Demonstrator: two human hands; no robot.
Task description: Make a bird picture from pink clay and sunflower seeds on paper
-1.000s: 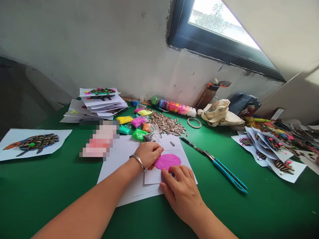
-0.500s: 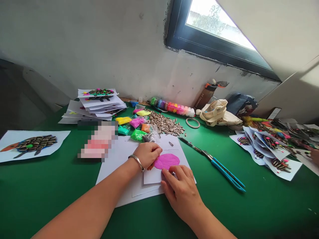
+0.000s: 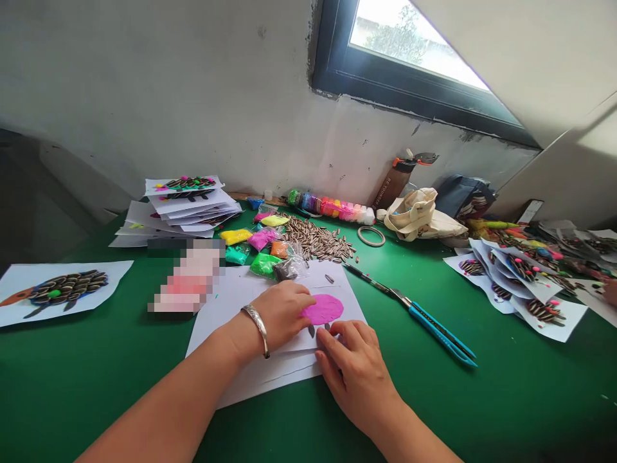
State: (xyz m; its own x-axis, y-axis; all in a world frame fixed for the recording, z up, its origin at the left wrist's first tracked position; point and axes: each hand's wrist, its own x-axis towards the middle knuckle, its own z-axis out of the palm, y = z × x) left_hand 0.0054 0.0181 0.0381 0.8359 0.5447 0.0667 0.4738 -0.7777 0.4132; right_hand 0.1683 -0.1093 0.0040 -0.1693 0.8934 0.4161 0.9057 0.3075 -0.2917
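Observation:
A flat pink clay oval lies on a small white sheet, on top of larger white paper. My left hand, with a silver bangle at the wrist, has its curled fingertips at the oval's left edge; whether they pinch anything is hidden. Below the oval sits a dark seed, and a second dark seed is beside my right fingertips. My right hand rests on the paper's lower right with its fingers spread and bent. Above the oval lies a loose seed.
Colored clay packets and a seed pile lie beyond the paper. Blue-handled tweezers and a tape ring are to the right. Stacked seed pictures stand back left. Part of another person's hand shows far right.
My left hand has moved down from the oval's upper left edge and lies flatter. A dark seed beneath the oval now shows. The view has shifted slightly.

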